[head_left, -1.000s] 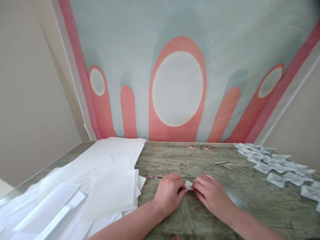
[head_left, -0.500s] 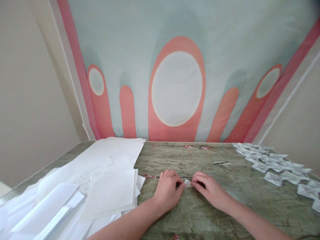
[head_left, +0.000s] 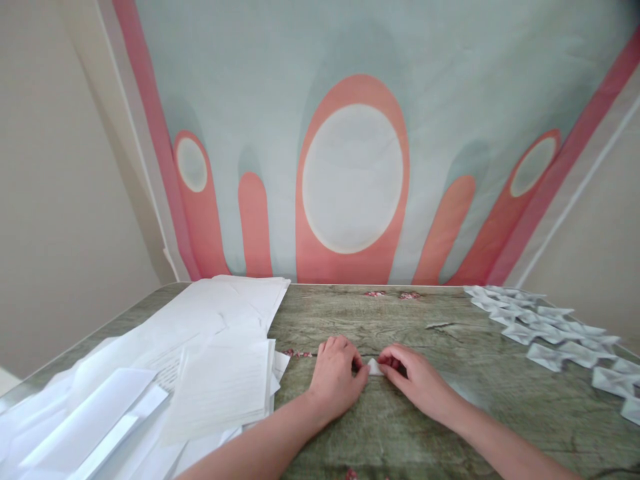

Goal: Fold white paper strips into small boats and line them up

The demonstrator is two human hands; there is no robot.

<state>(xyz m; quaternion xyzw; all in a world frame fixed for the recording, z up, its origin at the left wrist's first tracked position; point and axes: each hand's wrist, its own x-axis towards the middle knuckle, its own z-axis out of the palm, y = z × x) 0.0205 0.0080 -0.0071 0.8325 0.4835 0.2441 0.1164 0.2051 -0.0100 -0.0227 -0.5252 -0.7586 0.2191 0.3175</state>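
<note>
A small folded white paper piece point(head_left: 375, 367) with a pointed top lies between my hands on the wood-patterned table point(head_left: 400, 427). My left hand point(head_left: 338, 375) is closed at its left edge, thumb and fingertips meeting there. On the opposite side, my right hand point(head_left: 411, 377) pinches the right edge between thumb and index finger. Both hands rest low over the tabletop. The fingers cover the paper's ends, so its full shape is hidden.
Loose white sheets point(head_left: 220, 393), some with handwriting, are heaped at the left. Several folded paper pieces point(head_left: 545, 333) stand in rows along the right side. A printed coral and grey-green backdrop point(head_left: 353, 267) rises behind the table's far edge.
Both hands have shifted slightly left and away from me with the paper. My right hand's fingers have curled in, its thumb and index still at the paper's edge.
</note>
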